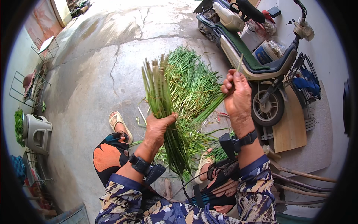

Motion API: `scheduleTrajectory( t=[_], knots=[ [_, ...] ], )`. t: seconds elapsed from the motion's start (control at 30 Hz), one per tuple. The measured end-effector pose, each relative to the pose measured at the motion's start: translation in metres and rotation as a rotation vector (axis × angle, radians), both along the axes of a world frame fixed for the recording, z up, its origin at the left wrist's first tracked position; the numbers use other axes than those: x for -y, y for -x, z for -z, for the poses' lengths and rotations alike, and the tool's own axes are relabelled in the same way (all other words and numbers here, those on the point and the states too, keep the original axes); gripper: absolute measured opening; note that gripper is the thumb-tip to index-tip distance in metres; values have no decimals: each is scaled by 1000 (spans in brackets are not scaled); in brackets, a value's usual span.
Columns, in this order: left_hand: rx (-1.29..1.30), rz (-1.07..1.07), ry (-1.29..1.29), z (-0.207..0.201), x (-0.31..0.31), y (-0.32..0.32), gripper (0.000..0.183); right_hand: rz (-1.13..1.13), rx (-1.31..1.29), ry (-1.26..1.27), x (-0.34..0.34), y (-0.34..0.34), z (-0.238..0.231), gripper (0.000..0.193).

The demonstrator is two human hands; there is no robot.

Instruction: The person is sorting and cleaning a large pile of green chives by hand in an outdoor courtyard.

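Centrally, the left hand (158,127) is closed around a thick bundle of long green stalks (159,93), which projects from both sides of the grip. The right hand (238,95) pinches a few slender stalks (211,108), slanting down leftward. Between and beyond both hands, a loose heap (192,76) lies on the concrete floor (87,87), well apart from its left edge.

Near forearms (250,154) and the floor (85,112) beyond are viewed downward from the wearer's head through a wide fisheye lens.
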State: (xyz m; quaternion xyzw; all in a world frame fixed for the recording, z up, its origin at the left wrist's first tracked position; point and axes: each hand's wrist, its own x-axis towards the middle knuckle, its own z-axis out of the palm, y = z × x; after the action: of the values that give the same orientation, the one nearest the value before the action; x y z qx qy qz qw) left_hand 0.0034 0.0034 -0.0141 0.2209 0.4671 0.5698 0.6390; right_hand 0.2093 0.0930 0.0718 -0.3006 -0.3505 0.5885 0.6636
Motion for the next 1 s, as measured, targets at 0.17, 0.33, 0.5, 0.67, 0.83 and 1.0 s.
scheduleTrajectory(
  t=[0.17, 0.33, 0.5, 0.67, 0.83, 1.0],
  knots=[
    [242, 50, 30, 18, 1, 21, 29, 126, 130, -60, -6, -40, -6, 13],
    [508, 286, -135, 14, 4, 26, 42, -78, 300, 112, 14, -20, -10, 23],
    [557, 426, -171, -4, 10, 20, 62, -248, 678, 39, 33, 21, -4, 16],
    [605, 531, -186, -1, 6, 6, 65, -312, 708, 30, 39, 42, 9, 21],
    [582, 561, -141, -4, 15, 16, 71, -428, 635, 237, 43, 64, 9, 21],
    [563, 647, -141, 0, 9, 3, 79, -284, 564, 404, 29, 44, 40, 25]
  ],
)
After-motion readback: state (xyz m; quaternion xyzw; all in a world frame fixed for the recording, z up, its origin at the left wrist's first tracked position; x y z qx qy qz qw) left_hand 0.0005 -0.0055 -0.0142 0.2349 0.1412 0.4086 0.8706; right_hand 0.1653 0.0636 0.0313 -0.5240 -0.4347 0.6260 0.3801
